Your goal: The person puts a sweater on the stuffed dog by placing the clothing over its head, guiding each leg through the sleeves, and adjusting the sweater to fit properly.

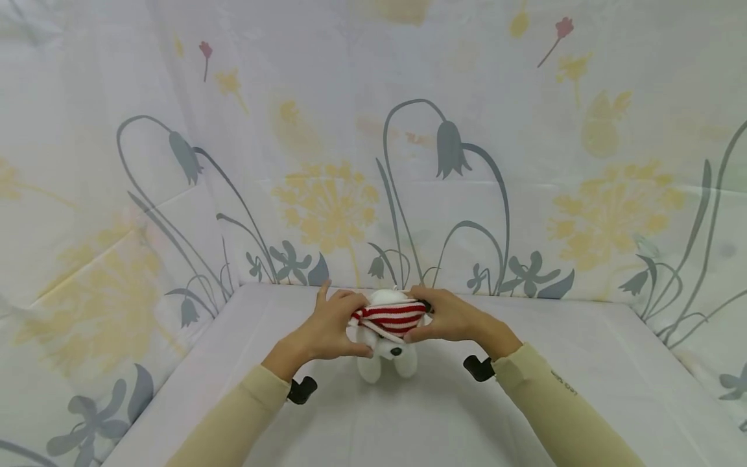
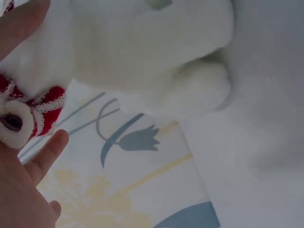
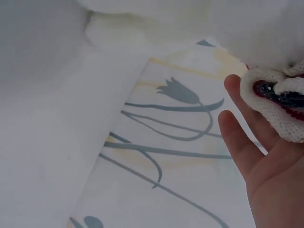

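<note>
A white plush dog with a dark nose stands on the white tabletop, facing me. Over the top of its head lies a red-and-white striped knitted hat. My left hand holds the hat's left side between thumb and fingers, and my right hand grips the right side. In the left wrist view, the red knit with a white-edged opening sits by the fingers. The right wrist view has a white knitted edge around something dark and shiny against the hand. The dog's back is hidden.
The white tabletop meets a flower-printed curtain at the back and sides. Black curved pieces stick out by both wrists, below beige sleeves.
</note>
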### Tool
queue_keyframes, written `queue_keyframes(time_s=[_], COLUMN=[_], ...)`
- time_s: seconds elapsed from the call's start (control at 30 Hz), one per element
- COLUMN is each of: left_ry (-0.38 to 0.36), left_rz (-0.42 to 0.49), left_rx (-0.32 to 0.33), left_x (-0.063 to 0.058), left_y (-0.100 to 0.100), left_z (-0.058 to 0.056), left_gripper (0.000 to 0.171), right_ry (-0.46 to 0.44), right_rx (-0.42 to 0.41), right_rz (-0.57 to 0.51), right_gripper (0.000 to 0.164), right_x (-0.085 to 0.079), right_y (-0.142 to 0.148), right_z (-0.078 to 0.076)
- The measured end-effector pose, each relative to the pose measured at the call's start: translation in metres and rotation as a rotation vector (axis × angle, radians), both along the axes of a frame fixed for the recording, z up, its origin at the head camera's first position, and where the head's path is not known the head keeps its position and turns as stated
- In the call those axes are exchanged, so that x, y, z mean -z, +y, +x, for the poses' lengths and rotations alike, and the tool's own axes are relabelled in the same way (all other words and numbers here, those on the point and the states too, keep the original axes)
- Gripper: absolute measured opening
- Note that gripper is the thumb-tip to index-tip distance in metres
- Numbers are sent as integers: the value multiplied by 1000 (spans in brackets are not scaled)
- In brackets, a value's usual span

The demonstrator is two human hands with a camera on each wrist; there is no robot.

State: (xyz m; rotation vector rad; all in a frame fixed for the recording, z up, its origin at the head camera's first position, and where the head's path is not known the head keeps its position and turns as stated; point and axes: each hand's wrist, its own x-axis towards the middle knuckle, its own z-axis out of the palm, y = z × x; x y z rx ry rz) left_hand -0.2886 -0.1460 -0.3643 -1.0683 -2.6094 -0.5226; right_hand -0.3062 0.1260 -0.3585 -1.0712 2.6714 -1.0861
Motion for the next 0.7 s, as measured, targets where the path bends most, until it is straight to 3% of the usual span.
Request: queue_keyframes(time_s=[0.07,0.27,0.33,0.43,0.57,0.7], left_ry=[-6,-173,-196,-215,-287,-327], left_rz=[60,327,388,439,504,551], left_rx=[23,130,160,172,177,206], left_x=[7,27,30,18,14,23], left_y=[3,10,12,19,28,36], left_z=[-1,-1,1,16,24,20], left_gripper=[58,55,56,57,67,71], right_ry=[3,79,117,175,211,244], right_rx=[-14,-39,-20,12,61,68], right_rz=[-38,-136,-173,-226,-284,-319], right_gripper=[61,78,79,79,80,80], right_x=[8,33,37,35,29,20], right_y=[2,2,3,5,14,23], right_z=[1,7,12,24,40,52])
